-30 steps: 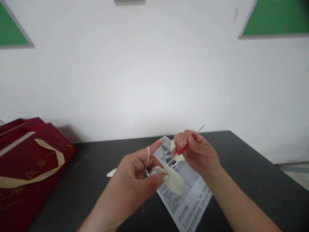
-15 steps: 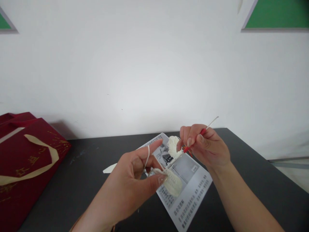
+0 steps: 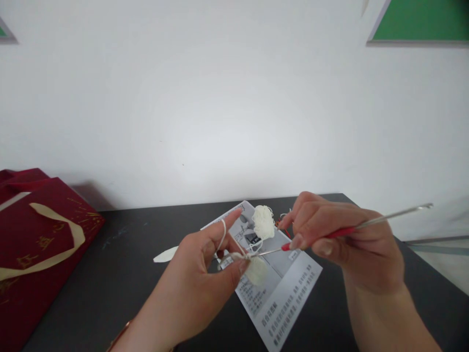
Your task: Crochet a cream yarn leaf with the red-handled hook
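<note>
My left hand [image 3: 205, 274] pinches a small cream crochet piece [image 3: 258, 273] between thumb and fingers. Its index finger is stretched out, with a strand of cream yarn [image 3: 223, 233] looped round it. My right hand [image 3: 340, 234] is closed on a crochet hook [image 3: 342, 232] with a red grip and metal shafts at both ends. The hook's near shaft reaches left to the top edge of the crochet piece, where its tip is hidden in the stitches. Behind the piece, a loose ball of cream yarn [image 3: 264, 222] rests on a printed sheet [image 3: 289, 298].
The sheet lies slantwise on a dark table [image 3: 128, 274]. On the left stands a dark red gift bag [image 3: 47, 234] with a cream ribbon. A pale pointed strip [image 3: 165, 254] sticks out behind my left hand. Small red and orange threads [image 3: 284, 229] lie beside the yarn ball. A white wall rises behind.
My right hand has moved right and turned, so the hook now lies flatter, its far end pointing right. The crochet piece has tilted in my left hand, which stays almost in place.
</note>
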Tool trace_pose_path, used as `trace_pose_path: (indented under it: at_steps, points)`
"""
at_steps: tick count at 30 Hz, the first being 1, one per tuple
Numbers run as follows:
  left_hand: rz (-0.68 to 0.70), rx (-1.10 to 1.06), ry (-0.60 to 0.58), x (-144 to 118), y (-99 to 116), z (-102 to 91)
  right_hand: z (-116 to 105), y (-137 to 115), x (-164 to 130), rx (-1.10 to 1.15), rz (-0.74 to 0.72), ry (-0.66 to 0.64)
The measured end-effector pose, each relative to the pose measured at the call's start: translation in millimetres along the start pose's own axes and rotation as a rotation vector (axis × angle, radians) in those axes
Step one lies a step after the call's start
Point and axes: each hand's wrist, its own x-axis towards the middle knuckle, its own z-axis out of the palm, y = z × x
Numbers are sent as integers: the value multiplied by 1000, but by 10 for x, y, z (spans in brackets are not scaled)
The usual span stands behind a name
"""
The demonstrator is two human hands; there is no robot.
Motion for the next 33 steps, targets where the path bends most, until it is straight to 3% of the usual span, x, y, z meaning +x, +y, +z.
trace_pose_path:
  at_steps: [5, 8, 16, 24, 29, 33]
  points:
    - [24, 63, 60, 36, -36, 10, 134, -221, -70, -285, -127, -19]
    - [18, 56, 102, 53, -84, -5, 244, -308, -95, -416, -129, -13]
    - [108, 160, 249, 116, -74, -30, 386, -309, -71, -750, -297, -101]
    - [98, -5, 346, 197, -75, -115, 405, -135, 25, -843, -552, -175]
    - [238, 118, 509, 123, -34, -22, 420, -91, -30, -825, -554, -128]
    - [382, 90, 680, 80, -46, 85, 405, -44, -57, -773, -522, -85]
